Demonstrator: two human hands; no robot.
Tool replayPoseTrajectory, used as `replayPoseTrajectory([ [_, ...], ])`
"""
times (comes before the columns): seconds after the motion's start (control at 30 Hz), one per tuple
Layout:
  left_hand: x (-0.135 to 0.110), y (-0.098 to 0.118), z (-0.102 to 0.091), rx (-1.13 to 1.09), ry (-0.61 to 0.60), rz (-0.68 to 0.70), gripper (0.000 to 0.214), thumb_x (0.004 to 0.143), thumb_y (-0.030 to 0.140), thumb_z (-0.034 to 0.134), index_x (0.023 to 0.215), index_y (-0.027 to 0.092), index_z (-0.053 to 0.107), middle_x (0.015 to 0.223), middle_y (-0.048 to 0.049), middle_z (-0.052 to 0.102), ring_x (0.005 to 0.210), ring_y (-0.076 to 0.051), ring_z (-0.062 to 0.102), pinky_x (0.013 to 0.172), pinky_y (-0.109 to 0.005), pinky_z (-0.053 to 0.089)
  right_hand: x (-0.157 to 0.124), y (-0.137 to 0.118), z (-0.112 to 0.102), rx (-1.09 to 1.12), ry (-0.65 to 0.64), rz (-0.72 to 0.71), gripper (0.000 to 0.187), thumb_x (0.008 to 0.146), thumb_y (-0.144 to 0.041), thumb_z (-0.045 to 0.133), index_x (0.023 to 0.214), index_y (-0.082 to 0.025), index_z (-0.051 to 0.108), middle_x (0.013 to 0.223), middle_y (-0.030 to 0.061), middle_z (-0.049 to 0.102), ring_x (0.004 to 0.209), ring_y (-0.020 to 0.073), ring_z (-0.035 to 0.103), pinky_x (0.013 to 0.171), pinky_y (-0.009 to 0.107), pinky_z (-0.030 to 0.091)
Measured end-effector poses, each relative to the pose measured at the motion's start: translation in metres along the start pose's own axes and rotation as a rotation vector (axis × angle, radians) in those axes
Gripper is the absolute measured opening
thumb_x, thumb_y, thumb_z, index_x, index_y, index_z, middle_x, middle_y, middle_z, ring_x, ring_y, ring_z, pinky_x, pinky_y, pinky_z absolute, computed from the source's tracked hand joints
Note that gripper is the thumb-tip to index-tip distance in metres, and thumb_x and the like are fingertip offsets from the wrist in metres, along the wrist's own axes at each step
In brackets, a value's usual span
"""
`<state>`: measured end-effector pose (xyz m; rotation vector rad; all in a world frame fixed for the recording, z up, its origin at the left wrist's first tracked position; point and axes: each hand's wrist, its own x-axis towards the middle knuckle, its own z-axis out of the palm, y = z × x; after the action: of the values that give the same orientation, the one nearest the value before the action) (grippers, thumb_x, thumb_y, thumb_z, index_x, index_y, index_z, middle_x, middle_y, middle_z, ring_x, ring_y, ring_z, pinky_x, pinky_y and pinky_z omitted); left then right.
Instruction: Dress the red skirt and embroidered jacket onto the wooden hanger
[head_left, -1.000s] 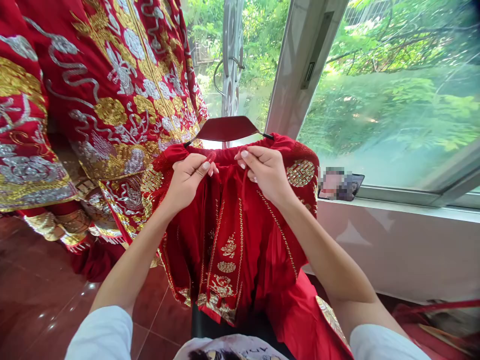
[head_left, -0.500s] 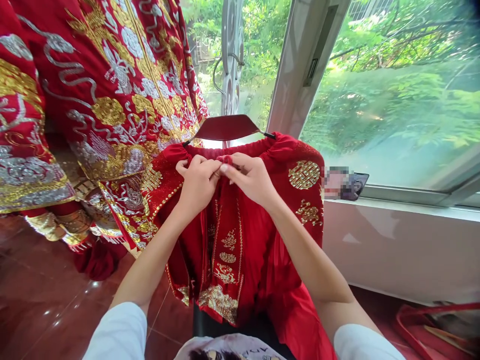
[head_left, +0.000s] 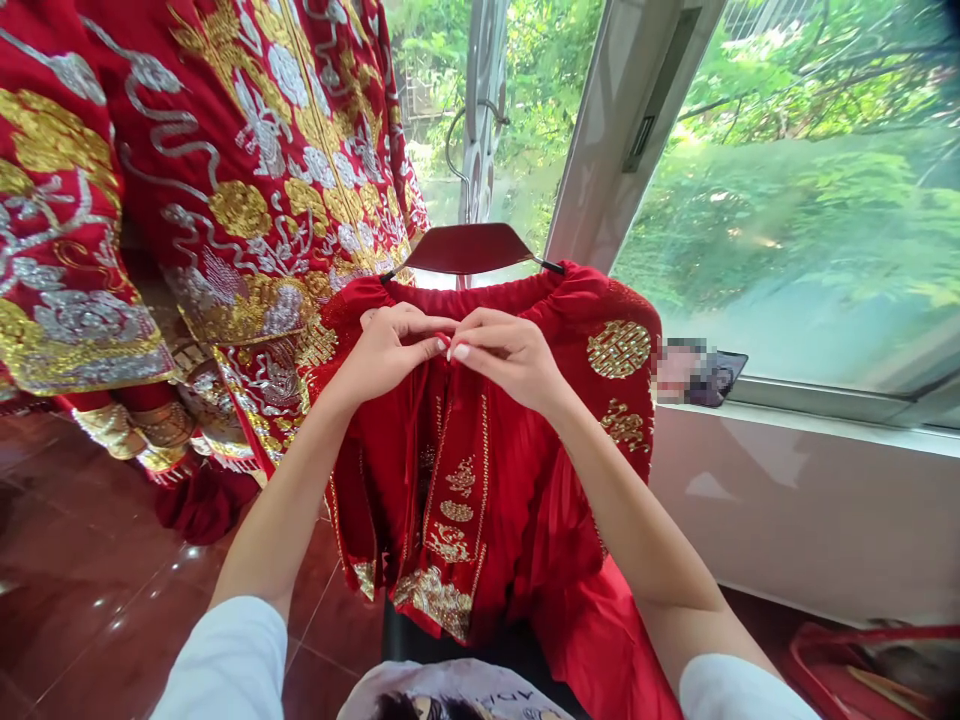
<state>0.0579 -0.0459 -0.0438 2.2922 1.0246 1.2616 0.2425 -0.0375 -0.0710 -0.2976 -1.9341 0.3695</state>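
Observation:
A red skirt (head_left: pixel 517 480) with a gathered waistband and gold embroidery hangs in front of me from a dark red clip hanger (head_left: pixel 469 250). Just below the middle of the waistband, my left hand (head_left: pixel 394 350) pinches the red fabric between thumb and fingers. My right hand (head_left: pixel 514 362) meets it fingertip to fingertip, also closed in a pinch on the cloth. Only a little of the pinched fabric shows between the fingers. Under my hands hangs a narrow front panel (head_left: pixel 456 480) with gold motifs.
Several red garments (head_left: pixel 247 180) with gold and silver embroidery hang at the left. The hanger's hook (head_left: pixel 457 160) goes up to a metal stand (head_left: pixel 484 120). A phone (head_left: pixel 724 378) rests on the window sill (head_left: pixel 825 425). Dark red tiles (head_left: pixel 150 600) cover the floor.
My left hand has turned flatter, its thumb now lying along the fabric. Both hands remain together at the waistband. The view has shifted slightly, moving the background to the right.

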Motion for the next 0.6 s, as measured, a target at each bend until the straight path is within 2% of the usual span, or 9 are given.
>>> replayPoseTrajectory([
  [0.07,0.0,0.0,0.0,-0.119,0.014,-0.035,0.018,0.074,0.02,0.067,0.091,0.016,0.071,0.077,-0.0032,0.069,0.077,-0.017,0.064,0.075,-0.032,0.049,-0.002,-0.001,0.001,-0.223,-0.024,-0.136,0.018,0.088,-0.023,0.059,0.075,-0.018,0.07,0.083,0.0036,0.063,0.071,0.0103,0.058,0.063,0.023,0.047],
  [0.13,0.0,0.001,0.002,-0.18,0.072,-0.068,0.022,0.072,0.017,0.066,0.094,0.015,0.065,0.069,-0.0015,0.067,0.07,-0.016,0.064,0.069,-0.028,0.05,-0.006,0.001,0.005,-0.414,0.02,-0.233,0.018,0.09,-0.019,0.055,0.08,-0.018,0.07,0.088,0.0044,0.064,0.071,0.0101,0.058,0.063,0.022,0.048],
  [0.23,0.001,0.003,0.006,-0.177,0.201,-0.058,0.023,0.067,0.017,0.068,0.088,0.016,0.059,0.07,0.0003,0.066,0.066,-0.014,0.065,0.063,-0.025,0.049,-0.011,0.01,0.014,-0.636,0.204,-0.342,0.018,0.09,-0.013,0.053,0.087,-0.019,0.069,0.09,0.0055,0.066,0.075,0.0118,0.06,0.063,0.023,0.049],
  [0.3,0.0,0.004,0.006,-0.182,0.228,-0.033,0.021,0.066,0.018,0.067,0.086,0.017,0.058,0.075,-0.0001,0.067,0.069,-0.015,0.066,0.064,-0.024,0.049,-0.012,0.017,0.019,-0.75,0.334,-0.417,0.017,0.088,-0.009,0.055,0.088,-0.019,0.069,0.09,0.0065,0.068,0.077,0.0134,0.061,0.065,0.024,0.05],
  [0.4,0.0,0.004,0.001,-0.249,0.145,-0.039,0.012,0.073,0.023,0.059,0.083,0.016,0.062,0.073,-0.0021,0.069,0.071,-0.017,0.068,0.07,-0.028,0.05,-0.011,0.023,0.023,-0.905,0.396,-0.508,0.016,0.085,-0.006,0.057,0.084,-0.019,0.068,0.092,0.007,0.07,0.075,0.0138,0.06,0.065,0.025,0.05],
  [0.5,0.0,0.002,-0.004,-0.212,0.074,-0.077,0.025,0.085,0.032,0.049,0.082,0.015,0.068,0.071,-0.0049,0.071,0.072,-0.019,0.069,0.077,-0.033,0.051,-0.008,0.024,0.021,-1.044,0.361,-0.606,0.019,0.085,-0.006,0.057,0.08,-0.02,0.067,0.089,0.0061,0.071,0.072,0.0138,0.06,0.061,0.025,0.05],
  [0.6,0.002,0.001,-0.006,-0.077,0.015,-0.035,0.026,0.086,0.036,0.054,0.091,0.018,0.071,0.088,-0.0062,0.074,0.086,-0.02,0.068,0.084,-0.034,0.049,-0.007,0.023,0.019,-1.102,0.355,-0.708,0.019,0.086,-0.007,0.057,0.079,-0.022,0.067,0.087,0.0041,0.072,0.072,0.0138,0.061,0.058,0.025,0.049],
])
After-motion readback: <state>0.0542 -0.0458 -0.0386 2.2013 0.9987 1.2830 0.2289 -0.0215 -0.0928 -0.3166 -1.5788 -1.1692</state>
